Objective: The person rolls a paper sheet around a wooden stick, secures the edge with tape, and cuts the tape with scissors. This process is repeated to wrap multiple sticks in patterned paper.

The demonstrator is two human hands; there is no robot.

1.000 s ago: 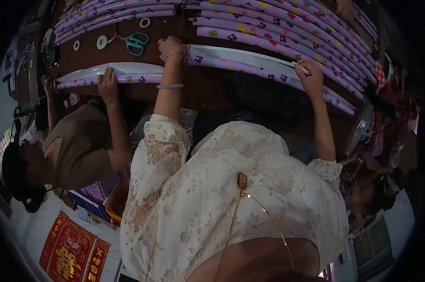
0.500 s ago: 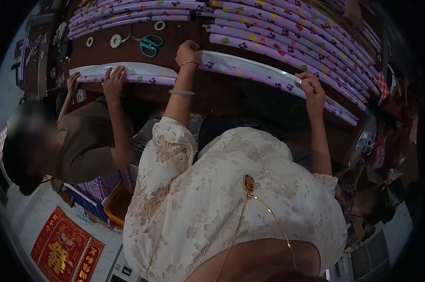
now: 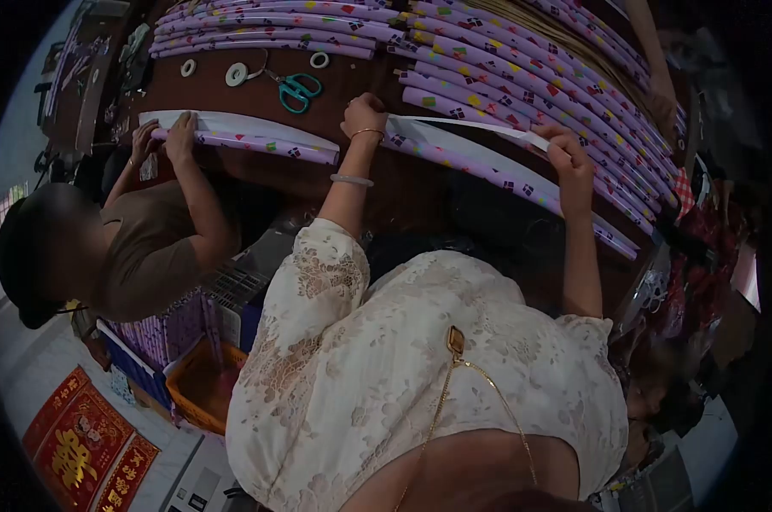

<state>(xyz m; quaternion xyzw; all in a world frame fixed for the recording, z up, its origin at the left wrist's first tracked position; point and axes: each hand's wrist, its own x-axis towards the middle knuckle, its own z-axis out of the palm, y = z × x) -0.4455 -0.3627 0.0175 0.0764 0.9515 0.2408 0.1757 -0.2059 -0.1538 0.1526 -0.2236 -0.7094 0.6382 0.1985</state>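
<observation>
A purple patterned roll (image 3: 480, 170) with a white paper edge lies across the table in front of me. My left hand (image 3: 365, 116) is closed at the roll's left end, fingers pressed down; what it grips is too small to make out. Between my hands a narrow white strip (image 3: 467, 125) stretches above the roll. My right hand (image 3: 567, 155) pinches the strip's right end, raised a little over the paper. Teal scissors (image 3: 298, 91) and white tape rolls (image 3: 237, 74) lie beyond, to the left of my left hand.
At the left a co-worker's hands (image 3: 179, 136) hold another patterned roll (image 3: 258, 147). Many finished-looking purple rolls (image 3: 505, 64) lie stacked at the back. Another person's arm (image 3: 653, 60) reaches in at the top right. An orange basket (image 3: 190, 401) stands at the lower left.
My right hand has pulled the white strip up off the paper edge, so it now spans the gap between my hands. The co-worker's hands have moved closer together. The view has shifted slightly.
</observation>
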